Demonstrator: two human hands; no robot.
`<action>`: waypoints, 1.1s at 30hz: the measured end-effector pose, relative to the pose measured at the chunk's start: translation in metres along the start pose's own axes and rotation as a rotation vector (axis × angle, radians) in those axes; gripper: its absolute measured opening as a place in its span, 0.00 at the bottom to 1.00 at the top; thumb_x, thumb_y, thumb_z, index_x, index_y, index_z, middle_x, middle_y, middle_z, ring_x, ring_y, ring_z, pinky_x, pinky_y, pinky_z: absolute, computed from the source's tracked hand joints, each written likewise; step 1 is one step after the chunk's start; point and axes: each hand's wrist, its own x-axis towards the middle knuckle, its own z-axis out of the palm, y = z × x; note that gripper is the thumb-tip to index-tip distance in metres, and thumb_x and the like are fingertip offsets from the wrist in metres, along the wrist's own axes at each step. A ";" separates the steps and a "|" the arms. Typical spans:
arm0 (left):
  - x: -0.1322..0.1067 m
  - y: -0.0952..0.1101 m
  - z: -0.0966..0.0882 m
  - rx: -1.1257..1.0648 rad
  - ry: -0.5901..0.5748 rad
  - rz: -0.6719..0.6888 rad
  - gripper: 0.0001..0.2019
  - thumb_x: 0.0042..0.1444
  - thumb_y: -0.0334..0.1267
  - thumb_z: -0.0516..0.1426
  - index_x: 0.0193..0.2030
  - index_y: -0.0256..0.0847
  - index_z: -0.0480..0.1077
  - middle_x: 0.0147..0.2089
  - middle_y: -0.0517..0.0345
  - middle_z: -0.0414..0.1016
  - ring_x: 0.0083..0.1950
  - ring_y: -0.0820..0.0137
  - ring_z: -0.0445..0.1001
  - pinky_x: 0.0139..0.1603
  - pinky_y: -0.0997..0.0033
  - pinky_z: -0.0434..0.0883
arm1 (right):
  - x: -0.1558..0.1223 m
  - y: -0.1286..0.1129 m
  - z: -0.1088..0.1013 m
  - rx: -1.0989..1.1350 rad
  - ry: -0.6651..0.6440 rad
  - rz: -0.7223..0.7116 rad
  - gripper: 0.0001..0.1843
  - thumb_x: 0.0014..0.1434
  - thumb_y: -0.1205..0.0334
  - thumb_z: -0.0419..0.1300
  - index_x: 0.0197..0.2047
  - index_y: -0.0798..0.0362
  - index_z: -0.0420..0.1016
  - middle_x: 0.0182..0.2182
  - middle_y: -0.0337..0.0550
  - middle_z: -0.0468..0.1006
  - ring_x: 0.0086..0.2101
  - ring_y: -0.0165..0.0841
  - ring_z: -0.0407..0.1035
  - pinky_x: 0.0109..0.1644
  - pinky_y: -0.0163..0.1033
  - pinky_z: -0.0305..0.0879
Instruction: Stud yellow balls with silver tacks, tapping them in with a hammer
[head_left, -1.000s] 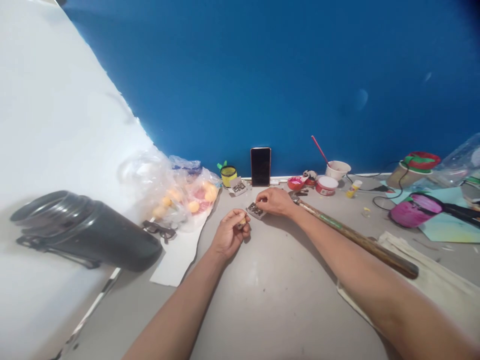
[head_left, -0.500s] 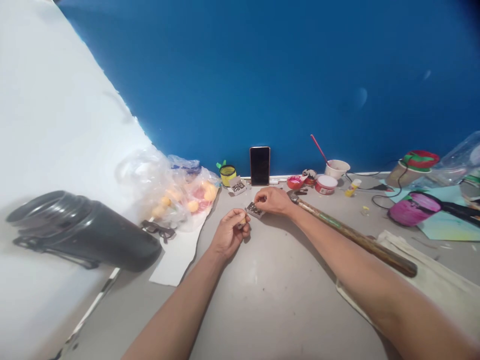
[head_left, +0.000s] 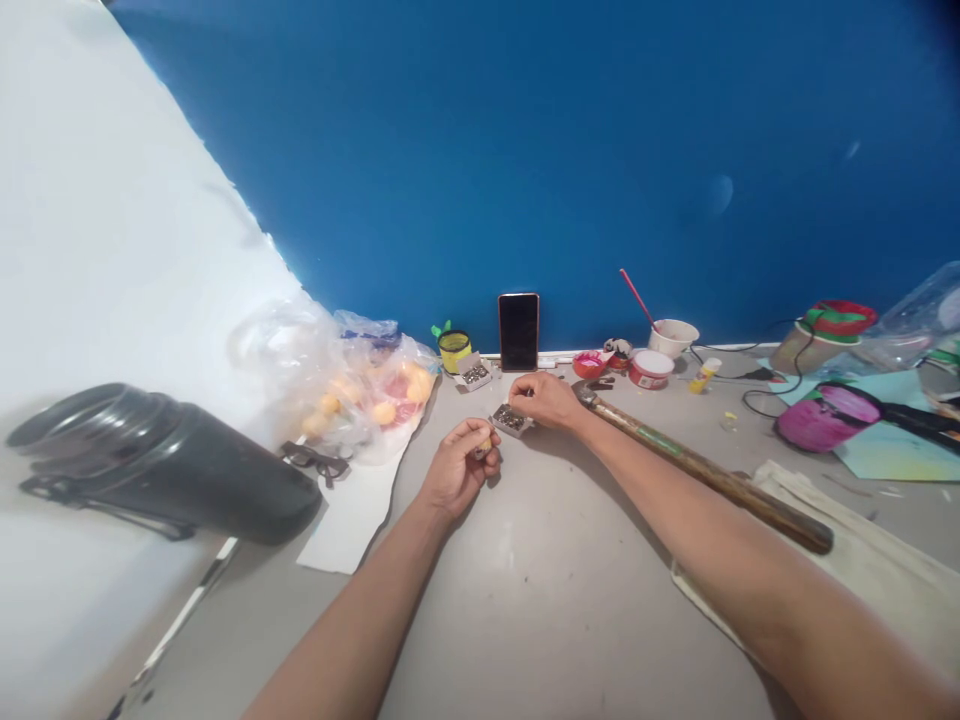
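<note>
My left hand (head_left: pixel 460 465) is closed around a small yellowish piece (head_left: pixel 482 447), mostly covered by the fingers, so its kind does not show. Just beyond it lies a small open box (head_left: pixel 511 420) full of tiny shiny metal pieces. Over the right rim of that box my right hand (head_left: pixel 545 400) is bent in a pinch, fingertips down at the metal pieces; whether anything is between them is too small to see. A second open box (head_left: pixel 475 374) of similar metal pieces stands farther back, left of an upright phone (head_left: pixel 519 332).
A hammer (head_left: pixel 712 465) lies beside my right forearm, partly over a cream cloth (head_left: pixel 795 520). Paint pots (head_left: pixel 651 370), a paper cup (head_left: pixel 673 338) and a glue bottle (head_left: pixel 705 376) stand behind. At left are a dark flask (head_left: pixel 187 465) and plastic bags (head_left: pixel 360 390) with orange balls.
Both hands stay in nearly the same place. The small box beneath my right hand shows slightly more of its contents. The view has shifted very slightly.
</note>
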 end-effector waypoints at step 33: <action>-0.004 0.007 0.004 0.608 0.309 0.272 0.09 0.50 0.42 0.63 0.31 0.38 0.74 0.17 0.66 0.63 0.21 0.77 0.58 0.25 0.76 0.55 | 0.001 0.000 -0.002 -0.105 0.006 -0.289 0.05 0.56 0.63 0.62 0.29 0.52 0.77 0.31 0.41 0.81 0.31 0.32 0.68 0.34 0.36 0.52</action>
